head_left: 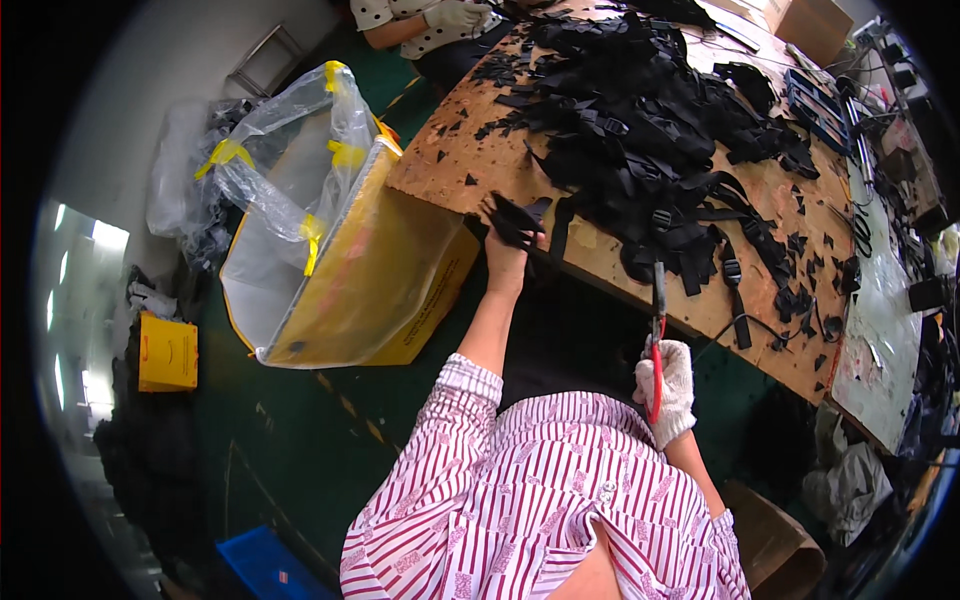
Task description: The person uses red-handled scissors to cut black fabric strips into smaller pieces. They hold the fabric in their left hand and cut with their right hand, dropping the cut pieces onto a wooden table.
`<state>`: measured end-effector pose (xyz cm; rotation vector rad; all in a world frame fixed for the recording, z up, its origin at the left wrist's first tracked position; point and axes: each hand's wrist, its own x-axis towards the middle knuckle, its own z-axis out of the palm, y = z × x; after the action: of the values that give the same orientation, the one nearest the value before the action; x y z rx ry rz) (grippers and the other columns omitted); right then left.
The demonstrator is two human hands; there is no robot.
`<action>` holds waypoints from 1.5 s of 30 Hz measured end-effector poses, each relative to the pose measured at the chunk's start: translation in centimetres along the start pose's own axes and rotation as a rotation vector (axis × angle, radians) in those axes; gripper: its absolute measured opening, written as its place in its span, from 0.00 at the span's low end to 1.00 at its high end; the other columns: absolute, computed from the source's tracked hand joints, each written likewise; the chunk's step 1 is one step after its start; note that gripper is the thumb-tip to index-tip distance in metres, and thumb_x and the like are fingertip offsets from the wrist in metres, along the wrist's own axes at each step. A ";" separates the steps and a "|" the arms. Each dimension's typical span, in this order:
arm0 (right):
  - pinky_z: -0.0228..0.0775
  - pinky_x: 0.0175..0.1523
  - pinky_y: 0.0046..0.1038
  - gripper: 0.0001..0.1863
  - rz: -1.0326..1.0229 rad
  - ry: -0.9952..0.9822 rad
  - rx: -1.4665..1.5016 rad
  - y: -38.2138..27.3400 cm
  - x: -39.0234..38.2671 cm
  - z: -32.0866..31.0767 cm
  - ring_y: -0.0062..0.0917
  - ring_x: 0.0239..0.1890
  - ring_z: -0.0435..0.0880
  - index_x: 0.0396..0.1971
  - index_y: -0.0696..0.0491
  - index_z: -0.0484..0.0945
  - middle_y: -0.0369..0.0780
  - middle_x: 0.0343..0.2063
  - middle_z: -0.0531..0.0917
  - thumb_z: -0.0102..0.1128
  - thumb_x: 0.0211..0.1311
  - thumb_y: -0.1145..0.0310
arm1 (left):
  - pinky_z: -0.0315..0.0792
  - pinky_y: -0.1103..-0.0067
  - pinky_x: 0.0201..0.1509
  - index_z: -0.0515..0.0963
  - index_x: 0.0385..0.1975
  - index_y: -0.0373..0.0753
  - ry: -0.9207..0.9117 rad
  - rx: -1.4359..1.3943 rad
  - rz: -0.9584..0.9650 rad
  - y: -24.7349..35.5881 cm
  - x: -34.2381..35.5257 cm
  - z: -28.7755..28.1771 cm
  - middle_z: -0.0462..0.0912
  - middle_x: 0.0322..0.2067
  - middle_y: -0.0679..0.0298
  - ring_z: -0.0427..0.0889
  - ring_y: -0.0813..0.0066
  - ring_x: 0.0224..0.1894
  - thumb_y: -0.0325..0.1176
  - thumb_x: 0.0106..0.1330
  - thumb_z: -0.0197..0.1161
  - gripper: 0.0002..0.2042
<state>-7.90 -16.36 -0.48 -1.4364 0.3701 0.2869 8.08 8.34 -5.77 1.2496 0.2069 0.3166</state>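
Observation:
My bare left hand [507, 262] is at the near left edge of the wooden table, its fingers closed around a bunch of black strap pieces [516, 222]. In a white knit glove, my right hand [668, 385] grips a slim red-handled tool [656, 375]. Its grey metal end points up toward the table edge; the tool's exact kind is hard to make out. On the table in front of both hands spreads a large heap of black straps [650, 130]. A black buckle [732, 270] hangs on one strap at the near side of the heap.
Small black scraps are scattered over the wooden table [440, 165]. Left of it stands a big yellow bag [370, 290] with clear plastic handles. A person with a gloved hand [455, 14] sits at the far side. A blue tray [818, 108] lies far right.

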 end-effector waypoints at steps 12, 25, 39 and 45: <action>0.63 0.17 0.18 0.21 0.010 0.037 0.073 -6.5 5.6 2.8 0.17 0.17 0.72 0.40 0.56 0.65 0.37 0.22 0.74 0.65 0.48 0.73 | 0.75 0.74 0.43 0.71 0.39 0.36 -0.650 -0.158 -0.121 6.2 -7.6 1.9 0.76 0.32 0.63 0.81 0.70 0.33 0.28 0.57 0.64 0.12; 0.71 0.26 0.17 0.20 -0.340 0.224 0.146 -4.3 5.6 3.9 0.15 0.26 0.73 0.43 0.53 0.65 0.34 0.30 0.72 0.64 0.52 0.73 | 0.72 0.81 0.47 0.71 0.49 0.33 -0.550 0.566 0.482 5.2 -12.6 5.0 0.73 0.51 0.54 0.80 0.72 0.42 0.15 0.46 0.60 0.25; 0.70 0.28 0.19 0.25 -0.133 -0.022 -0.048 -2.2 2.8 0.2 0.16 0.22 0.73 0.40 0.55 0.62 0.34 0.25 0.72 0.67 0.43 0.78 | 0.75 0.75 0.38 0.73 0.38 0.36 -0.271 -0.266 -0.157 2.3 -9.5 2.4 0.78 0.28 0.63 0.82 0.68 0.28 0.31 0.60 0.63 0.10; 0.72 0.41 0.29 0.34 -0.261 -0.073 -0.605 -1.2 1.1 -1.0 0.27 0.31 0.77 0.44 0.55 0.64 0.40 0.31 0.74 0.75 0.36 0.65 | 0.75 0.74 0.36 0.73 0.35 0.36 -0.263 -0.205 -0.125 3.2 -9.3 3.0 0.78 0.27 0.63 0.83 0.65 0.28 0.34 0.60 0.64 0.10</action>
<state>-6.50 -17.54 0.06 -2.0391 0.0254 0.2470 -0.04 3.36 -1.96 1.0576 0.0251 0.0617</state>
